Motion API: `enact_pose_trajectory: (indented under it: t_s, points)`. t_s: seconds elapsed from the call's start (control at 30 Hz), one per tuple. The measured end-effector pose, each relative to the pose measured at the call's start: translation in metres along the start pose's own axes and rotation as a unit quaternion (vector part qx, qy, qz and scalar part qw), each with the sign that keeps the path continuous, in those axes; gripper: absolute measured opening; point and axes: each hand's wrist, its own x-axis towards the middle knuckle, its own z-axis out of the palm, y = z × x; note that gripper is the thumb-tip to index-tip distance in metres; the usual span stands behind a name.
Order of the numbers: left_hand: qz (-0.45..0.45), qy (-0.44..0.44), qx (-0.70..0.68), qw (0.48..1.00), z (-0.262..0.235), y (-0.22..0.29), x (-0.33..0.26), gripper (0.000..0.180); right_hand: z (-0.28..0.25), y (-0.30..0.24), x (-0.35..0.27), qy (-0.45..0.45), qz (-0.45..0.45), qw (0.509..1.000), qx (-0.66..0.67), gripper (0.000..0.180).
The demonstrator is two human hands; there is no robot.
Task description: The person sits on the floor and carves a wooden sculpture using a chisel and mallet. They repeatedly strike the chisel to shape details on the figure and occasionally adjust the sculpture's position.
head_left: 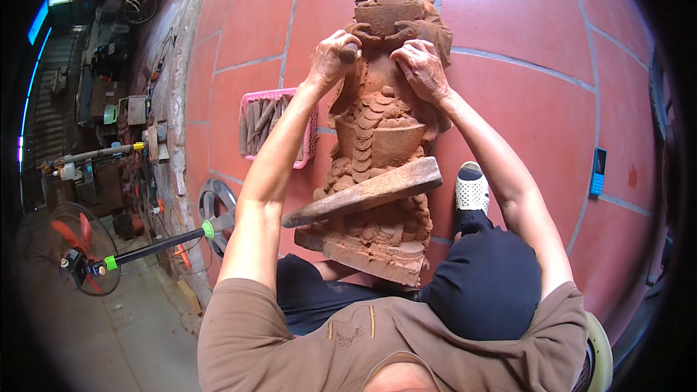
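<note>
A carved reddish-brown wooden statue lies on its back along the floor in front of me, its base nearest me. Fingers wrapped, my left hand grips a tool by its round wooden handle at the left of the statue's chest; the working end is hidden. My right hand is closed with bent fingers against the right of the chest, and what it may pinch does not show. Across the statue's lower part rests a tapered wooden mallet, untouched by either hand.
Left of the statue stands a pink plastic basket full of wooden-handled tools. A pedestal fan leans in at the left, its round base near my left arm. A blue phone lies on the red tiles at right.
</note>
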Motion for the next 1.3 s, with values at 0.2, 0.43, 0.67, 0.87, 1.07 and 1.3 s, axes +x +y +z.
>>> enact_pose_trajectory:
  t_s: [0.2,0.43,0.67,0.87,1.07,1.3]
  points:
    - [0.015,-0.069,0.003,0.998,-0.005,0.026,-0.058,0.013,-0.002,0.007,-0.006,-0.015,0.012,1.000,-0.004,0.009]
    - [0.003,-0.037,0.001,0.999,-0.005,0.010,-0.019,0.012,-0.003,0.002,-0.003,-0.008,0.006,1.000,-0.005,0.008]
    - [0.027,-0.058,0.021,0.998,0.002,0.007,-0.038,0.020,0.000,0.003,-0.005,-0.010,0.000,1.000,-0.006,0.009]
    - [0.001,-0.128,-0.007,0.992,-0.020,0.025,-0.094,0.020,-0.001,0.006,-0.006,-0.004,0.006,1.000,-0.015,0.009]
    - [-0.008,-0.052,-0.034,0.998,-0.025,0.018,-0.037,0.011,-0.002,0.004,-0.002,-0.009,0.000,1.000,-0.007,0.009]
    - [0.039,-0.093,0.050,0.994,-0.003,0.012,-0.046,0.030,-0.002,0.001,-0.005,-0.018,0.007,1.000,0.000,0.009]
